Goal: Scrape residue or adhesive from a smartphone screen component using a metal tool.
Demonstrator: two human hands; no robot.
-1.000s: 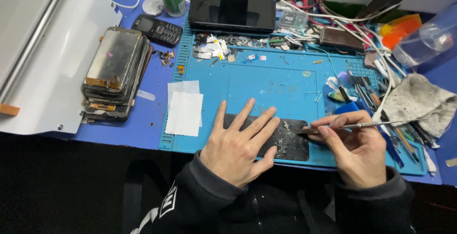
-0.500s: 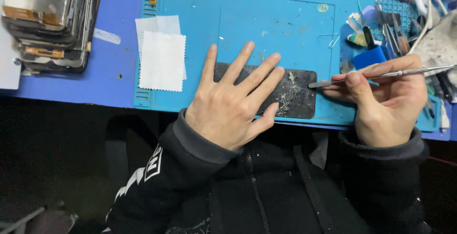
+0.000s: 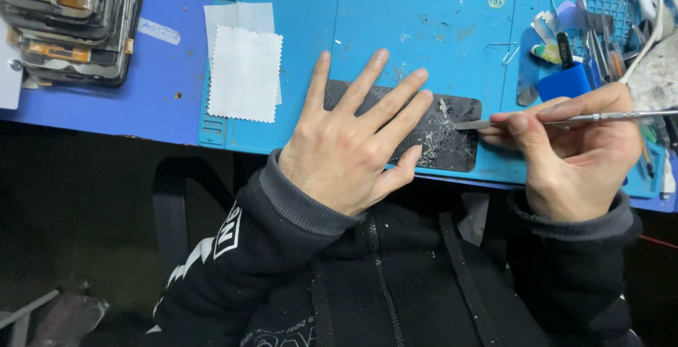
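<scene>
Left hand (image 3: 346, 153) laid flat, fingers (image 3: 399, 96) spread and released, pressing down on a dark phone panel (image 3: 441, 135) near the front edge of the blue work mat (image 3: 395, 29). Right hand (image 3: 572, 153) with fingers clenched around a slim metal scraper (image 3: 565, 118), held nearly level, its flat tip touching the panel's right end amid pale scraped crumbs. White cloth square (image 3: 245, 73) lying on the mat just left of the left hand, over a second sheet. Stack of old phone screens (image 3: 70, 19) at the far left of the blue bench (image 3: 159, 100). Blue block (image 3: 565, 82) and small tools crowded at the right, perhaps tweezers among them; too cluttered to tell.
</scene>
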